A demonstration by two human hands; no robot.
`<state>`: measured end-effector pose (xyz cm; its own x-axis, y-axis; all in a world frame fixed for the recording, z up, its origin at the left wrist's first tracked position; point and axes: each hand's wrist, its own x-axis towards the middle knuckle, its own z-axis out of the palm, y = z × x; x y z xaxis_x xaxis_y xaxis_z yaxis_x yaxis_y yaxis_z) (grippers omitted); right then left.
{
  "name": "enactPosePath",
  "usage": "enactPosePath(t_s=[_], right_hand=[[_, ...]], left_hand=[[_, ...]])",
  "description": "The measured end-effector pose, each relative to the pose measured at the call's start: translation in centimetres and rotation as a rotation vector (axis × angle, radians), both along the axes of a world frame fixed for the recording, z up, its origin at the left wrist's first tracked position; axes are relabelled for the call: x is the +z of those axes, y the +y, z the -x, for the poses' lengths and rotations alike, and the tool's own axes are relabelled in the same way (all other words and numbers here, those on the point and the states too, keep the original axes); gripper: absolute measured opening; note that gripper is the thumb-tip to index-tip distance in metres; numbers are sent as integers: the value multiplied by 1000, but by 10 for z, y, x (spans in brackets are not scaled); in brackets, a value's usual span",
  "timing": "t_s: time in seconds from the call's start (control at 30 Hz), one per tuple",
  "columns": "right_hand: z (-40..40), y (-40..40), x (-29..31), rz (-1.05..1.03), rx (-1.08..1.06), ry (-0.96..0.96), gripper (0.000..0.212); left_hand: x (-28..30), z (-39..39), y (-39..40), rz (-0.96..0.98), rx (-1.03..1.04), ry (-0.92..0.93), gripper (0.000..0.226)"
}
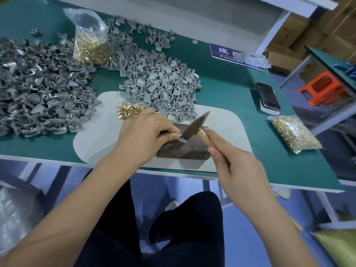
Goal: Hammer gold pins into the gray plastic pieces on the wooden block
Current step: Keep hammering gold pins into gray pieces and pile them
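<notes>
One wooden block [185, 149], dark, on a pale mat [90, 139] near the front edge of the green table [227, 89]. On its top, one gray piece [180, 138], mostly hidden, pinched by the left hand [146, 132] with taped fingertips. One hammer [194, 127], metal head down on that piece, wooden handle gripped by the right hand [237, 168]. Just behind the left hand, one small loose heap of gold pins [129, 111] on the mat. Two big heaps of gray plastic pieces: one [165, 87] behind the block, one [38, 93] far left, too many to count. Two clear bags holding gold pins: one upright bag [90, 41] at the back, one flat bag [294, 132] on the right. One phone [267, 96] beyond the flat bag. One blue sign [237, 54] further back.
</notes>
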<state>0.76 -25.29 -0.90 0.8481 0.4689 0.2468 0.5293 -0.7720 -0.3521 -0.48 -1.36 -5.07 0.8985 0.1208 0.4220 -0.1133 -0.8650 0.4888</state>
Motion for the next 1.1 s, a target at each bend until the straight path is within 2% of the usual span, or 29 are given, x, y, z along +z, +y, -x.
enactPosePath(t_s=[0.17, 0.33, 0.53, 0.63, 0.7, 0.73, 0.87, 1.0, 1.1], right_hand=[[-2, 1, -3, 54, 5, 6, 42], [1, 0, -5, 30, 16, 31, 44], [-7, 3, 19, 197, 56, 1, 43], [-16, 1, 23, 36, 19, -84, 41], [-18, 0, 20, -143, 1, -72, 42], [-18, -1, 17, -165, 11, -59, 42], [-12, -3, 6, 44, 45, -38, 42], [-11, -4, 0, -146, -9, -70, 43], [-1, 6, -7, -13, 55, -47, 44]], left_hand=[[-2, 0, -2, 6, -18, -9, 33], [1, 4, -2, -25, -32, -4, 20], [8, 5, -4, -74, -33, 28, 15], [10, 4, -4, -101, -14, 45, 14], [11, 3, -4, -88, -7, 51, 14], [10, 2, -4, -82, -5, 54, 15], [8, 2, -3, -95, 4, 54, 17], [6, 2, -3, -68, 12, 49, 12], [5, 2, -4, -81, 17, 29, 13]])
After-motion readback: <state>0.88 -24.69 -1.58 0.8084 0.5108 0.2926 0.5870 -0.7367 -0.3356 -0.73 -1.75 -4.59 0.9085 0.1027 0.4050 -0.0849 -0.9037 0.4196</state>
